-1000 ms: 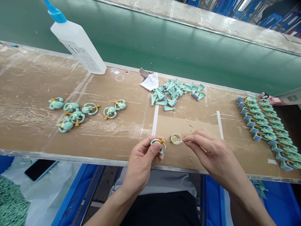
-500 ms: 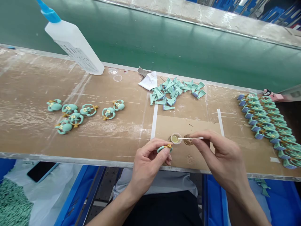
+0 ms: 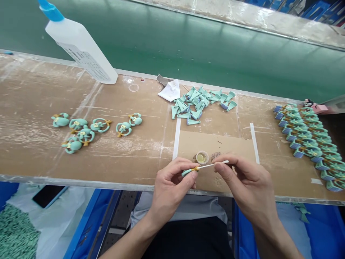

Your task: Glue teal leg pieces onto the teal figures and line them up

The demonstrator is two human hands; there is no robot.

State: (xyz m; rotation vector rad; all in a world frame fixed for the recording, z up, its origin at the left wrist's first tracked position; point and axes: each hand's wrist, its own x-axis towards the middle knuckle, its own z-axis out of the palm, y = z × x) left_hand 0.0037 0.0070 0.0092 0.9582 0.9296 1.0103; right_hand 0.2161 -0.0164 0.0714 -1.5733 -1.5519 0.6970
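Observation:
My left hand [image 3: 171, 185] pinches a small teal toy figure [image 3: 188, 171] with a yellow-brown part, held just over the bench's near edge. My right hand [image 3: 246, 183] pinches a thin white swab stick [image 3: 212, 165], and its tip touches the yellow-brown part of the figure. Just behind the hands a small round cup of yellowish liquid [image 3: 202, 157] sits on a cardboard pad [image 3: 234, 144]. A pile of loose teal cone-shaped parts [image 3: 201, 102] lies further back.
Several teal figures [image 3: 81, 129] lie at the left of the brown bench [image 3: 35, 100]. Rows of assembled figures [image 3: 307, 140] fill the right end. A white bottle with a blue nozzle [image 3: 81, 48] leans at the back left, beside a green conveyor belt [image 3: 188, 46]. A crumpled white wipe [image 3: 169, 91] lies nearby.
My right hand has drawn the swab out of the liquid cup and brought its tip to the figure. My left hand has turned the figure and shifted it slightly right.

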